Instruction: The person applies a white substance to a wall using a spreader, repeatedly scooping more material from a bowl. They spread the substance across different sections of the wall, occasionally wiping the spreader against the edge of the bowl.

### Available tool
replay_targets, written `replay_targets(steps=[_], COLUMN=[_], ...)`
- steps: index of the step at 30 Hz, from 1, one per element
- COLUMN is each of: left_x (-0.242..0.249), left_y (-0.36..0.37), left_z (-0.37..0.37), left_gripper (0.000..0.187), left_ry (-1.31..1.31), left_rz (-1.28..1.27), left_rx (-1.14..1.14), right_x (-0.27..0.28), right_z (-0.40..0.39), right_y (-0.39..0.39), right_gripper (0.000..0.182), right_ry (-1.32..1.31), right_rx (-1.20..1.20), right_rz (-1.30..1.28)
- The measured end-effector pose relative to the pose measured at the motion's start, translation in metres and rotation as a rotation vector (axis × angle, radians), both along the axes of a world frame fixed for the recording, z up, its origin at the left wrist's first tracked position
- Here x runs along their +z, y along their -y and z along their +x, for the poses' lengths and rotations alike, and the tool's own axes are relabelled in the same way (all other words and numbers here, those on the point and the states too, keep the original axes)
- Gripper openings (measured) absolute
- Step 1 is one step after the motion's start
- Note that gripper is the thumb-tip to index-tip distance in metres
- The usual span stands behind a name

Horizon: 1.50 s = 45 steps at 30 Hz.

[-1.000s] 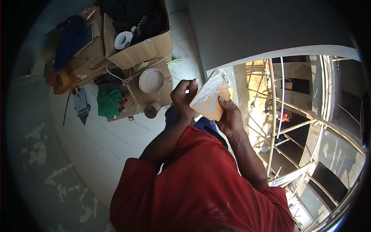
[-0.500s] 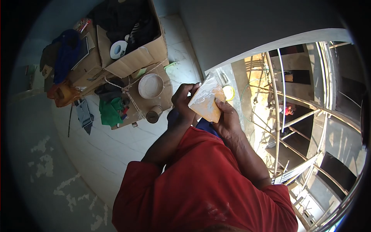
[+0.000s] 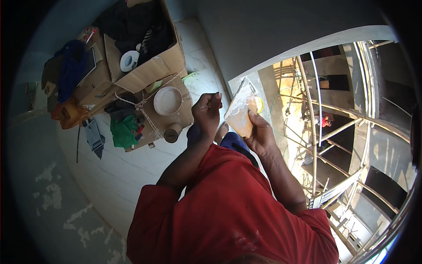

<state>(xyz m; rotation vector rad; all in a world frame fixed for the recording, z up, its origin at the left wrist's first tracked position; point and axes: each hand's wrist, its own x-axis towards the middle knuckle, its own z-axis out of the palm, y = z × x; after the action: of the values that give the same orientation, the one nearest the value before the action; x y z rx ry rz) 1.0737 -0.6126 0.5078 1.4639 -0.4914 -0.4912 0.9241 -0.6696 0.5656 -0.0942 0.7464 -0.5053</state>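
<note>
My right hand (image 3: 262, 134) grips the lower corner of a flat yellow-orange spreader plate (image 3: 239, 116), thumb on its face. Wet white putty is smeared over the plate, thickest along its upper part. To the left of it and apart from it, my left hand (image 3: 208, 111) is raised with the fingers curled in. Whatever those fingers may hold is hidden. Behind the plate shows part of a round yellow object (image 3: 260, 104), near the window ledge.
A round tub (image 3: 167, 100) with a whitish inside and a small can (image 3: 172, 132) stand by cardboard at left. Behind them is an open carton (image 3: 149, 66) of dark cloth. Green cloth (image 3: 124, 132) lies nearby. Bamboo poles (image 3: 311, 127) cross outside the opening at right.
My left hand has come off the plate and moved left. The right hand keeps hold of the plate, which has shifted slightly right and turned.
</note>
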Motion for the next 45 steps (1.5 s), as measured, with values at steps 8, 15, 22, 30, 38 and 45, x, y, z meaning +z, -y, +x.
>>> replay_targets(steps=[8, 15, 22, 30, 38, 45], left_x=[-0.003, -0.004, 0.004, 0.001, -0.033, 0.003], left_y=[0.002, 0.000, 0.001, -0.002, -0.005, 0.006], left_z=[-0.006, -0.003, 0.007, 0.000, -0.031, -0.040], left_gripper=[0.023, 0.017, 0.010, 0.008, 0.056, 0.053], left_ry=[-0.227, -0.187, 0.027, 0.410, -0.138, -0.104], left_rz=[0.022, 0.062, 0.013, 0.049, -0.104, -0.210], left_rx=[-0.035, -0.081, -0.159, -0.230, -0.519, -0.446], right_x=[-0.004, -0.014, -0.004, -0.010, -0.011, -0.013], right_z=[0.012, 0.011, 0.004, 0.016, 0.017, 0.036], right_y=[-0.011, -0.012, 0.004, 0.006, 0.014, 0.012], right_gripper=[0.041, 0.041, 0.036, 0.041, 0.033, 0.030], right_ry=[0.001, 0.042, 0.020, -0.089, -0.186, -0.272], right_rx=[-0.002, -0.029, -0.084, -0.287, -0.252, -0.168], right_rz=[0.051, 0.083, 0.055, -0.004, -0.095, -0.158])
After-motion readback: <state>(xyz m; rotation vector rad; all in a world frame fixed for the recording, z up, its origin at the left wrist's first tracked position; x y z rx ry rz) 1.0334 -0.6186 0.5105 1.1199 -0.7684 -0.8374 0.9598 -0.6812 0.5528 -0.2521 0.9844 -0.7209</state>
